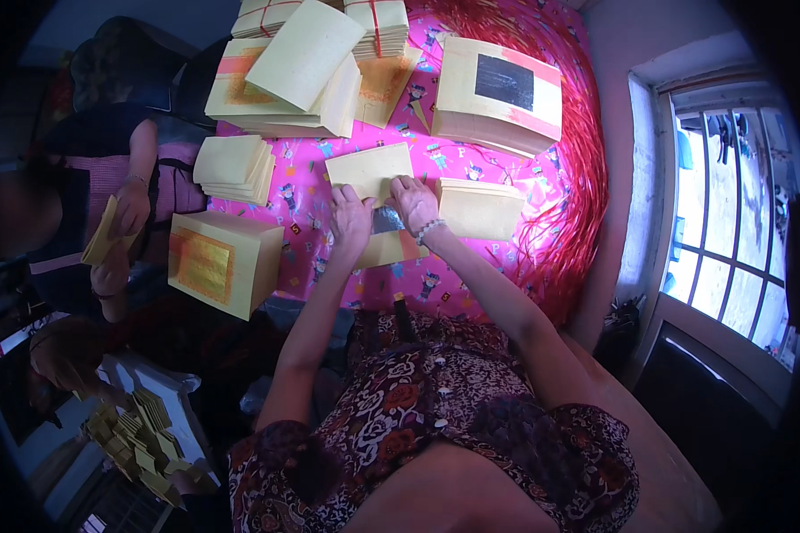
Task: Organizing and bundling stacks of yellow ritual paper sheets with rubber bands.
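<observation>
My left hand (pixel 352 215) and right hand (pixel 412 204) hold a yellow sheet (pixel 370 168), fingers curled at its near edge; a paper stack (pixel 480 213) lies to the right on the pink bench (pixel 305 160).

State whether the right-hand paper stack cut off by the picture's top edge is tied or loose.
Tied, it seems: a red strip crosses the paper stack and runs down its near side. No knot shows.

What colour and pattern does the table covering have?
The table covering is bright pink with small cartoon figures, in the head view.
</observation>
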Motion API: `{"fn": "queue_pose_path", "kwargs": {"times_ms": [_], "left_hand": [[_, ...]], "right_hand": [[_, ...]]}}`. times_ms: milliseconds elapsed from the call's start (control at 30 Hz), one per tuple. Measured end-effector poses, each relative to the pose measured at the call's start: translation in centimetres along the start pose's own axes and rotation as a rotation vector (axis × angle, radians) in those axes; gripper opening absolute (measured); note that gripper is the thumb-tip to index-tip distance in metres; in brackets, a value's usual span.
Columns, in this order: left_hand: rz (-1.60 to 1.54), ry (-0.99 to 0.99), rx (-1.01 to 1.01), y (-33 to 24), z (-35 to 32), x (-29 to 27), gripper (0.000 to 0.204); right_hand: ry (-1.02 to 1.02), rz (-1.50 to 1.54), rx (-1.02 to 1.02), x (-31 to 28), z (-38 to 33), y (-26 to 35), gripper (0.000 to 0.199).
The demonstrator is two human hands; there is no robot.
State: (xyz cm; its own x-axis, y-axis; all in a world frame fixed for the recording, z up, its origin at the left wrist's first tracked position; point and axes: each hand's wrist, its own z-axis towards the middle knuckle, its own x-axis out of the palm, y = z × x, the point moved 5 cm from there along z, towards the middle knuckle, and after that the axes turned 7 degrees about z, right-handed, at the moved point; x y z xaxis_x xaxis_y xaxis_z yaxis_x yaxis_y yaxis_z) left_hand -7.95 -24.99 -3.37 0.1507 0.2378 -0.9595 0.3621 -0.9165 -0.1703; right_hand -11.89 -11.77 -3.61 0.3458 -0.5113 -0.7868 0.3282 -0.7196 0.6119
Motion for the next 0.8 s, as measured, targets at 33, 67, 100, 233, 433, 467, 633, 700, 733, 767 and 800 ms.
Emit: {"fn": "queue_pose_path", "kwargs": {"times_ms": [33, 67, 100, 233, 433, 467, 633, 700, 733, 767, 800], "left_hand": [[-0.002, 0.007, 0.001, 0.1, -0.3, 0.2, 0.050], [-0.023, -0.043, 0.028, 0.1, -0.7, 0.0, 0.050], [-0.044, -0.094, 0.053, 0.3, -0.9, -0.1, 0.050], [-0.065, -0.176, 0.080, 0.9, -1.2, 0.1, 0.050], [-0.130, -0.223, 0.070, 1.1, -1.5, 0.2, 0.052], [-0.143, -0.198, 0.044, 1.4, -1.5, 0.4, 0.052], [-0.224, -0.209, 0.068, 1.5, -1.0, -0.3, 0.050], [-0.296, -0.208, 0.082, 2.2, -0.4, -0.3, 0.047], [-0.345, -0.222, 0.114, 2.8, -0.2, -0.2, 0.045], [-0.491, -0.126, 0.022, 4.0, 0.3, 0.4, 0.042], [-0.634, -0.021, -0.065, 4.5, 0.7, 0.8, 0.039]], "right_hand": [[-0.009, 0.014, -0.013, 0.1, -0.1, -0.1, 0.025], [-0.005, 0.013, -0.008, 0.2, -0.3, -0.2, 0.025], [-0.048, 0.043, -0.038, 0.1, -0.4, 0.0, 0.023], [-0.140, 0.082, -0.113, -0.2, -0.7, 0.1, 0.020], [-0.184, 0.124, -0.125, -0.4, -1.2, -0.3, 0.019], [-0.178, 0.114, -0.132, -0.2, -1.4, -0.2, 0.019], [-0.124, 0.074, -0.058, -0.2, -1.0, -0.1, 0.026], [-0.018, -0.018, -0.041, -0.4, -0.8, 0.6, 0.041], [0.054, -0.019, -0.035, -0.5, -0.5, 0.9, 0.041], [0.127, -0.018, -0.029, -0.5, -0.1, 1.3, 0.040], [0.102, -0.123, -0.119, -0.4, 0.0, 1.5, 0.029]]}}
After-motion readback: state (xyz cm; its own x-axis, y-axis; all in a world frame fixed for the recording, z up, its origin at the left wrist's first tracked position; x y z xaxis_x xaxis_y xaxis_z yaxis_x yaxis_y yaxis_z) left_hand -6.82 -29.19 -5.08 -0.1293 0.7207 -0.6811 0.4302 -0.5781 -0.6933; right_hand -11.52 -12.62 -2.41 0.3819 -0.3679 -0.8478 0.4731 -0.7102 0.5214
